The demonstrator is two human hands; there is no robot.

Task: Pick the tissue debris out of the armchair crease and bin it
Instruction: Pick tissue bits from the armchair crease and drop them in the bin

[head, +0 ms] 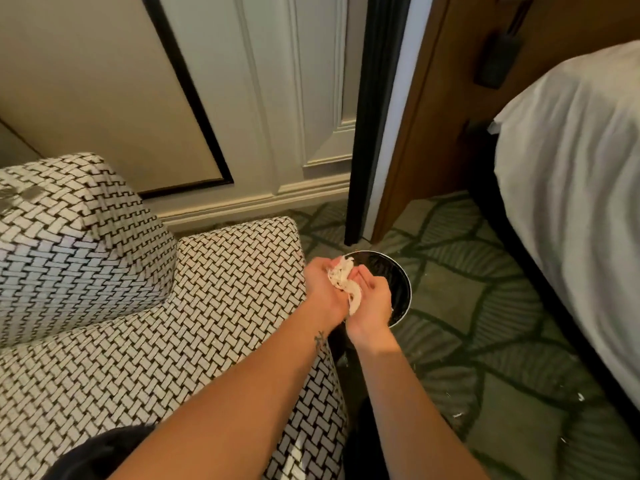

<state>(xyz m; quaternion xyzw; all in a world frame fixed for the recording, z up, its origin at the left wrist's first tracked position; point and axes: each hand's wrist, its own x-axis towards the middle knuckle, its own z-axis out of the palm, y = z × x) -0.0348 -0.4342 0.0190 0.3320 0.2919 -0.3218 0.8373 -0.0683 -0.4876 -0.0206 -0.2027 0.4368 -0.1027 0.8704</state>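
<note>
Hands are covering the near-left rim of the round black waste bin (398, 282), and its interior is too dark to read. You are extending both forearms over the woven black-and-white armchair (207, 306). Your left hand (325, 292) and right hand (372, 306) are cupping together, gripping the crumpled white tissue debris (343, 280) above the bin opening.

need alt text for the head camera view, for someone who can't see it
Two bare hands, left hand and right hand, cup a wad of white tissue debris over a round black bin on green patterned carpet. A black-and-white woven armchair fills the left; a white-sheeted bed is on the right.
</note>
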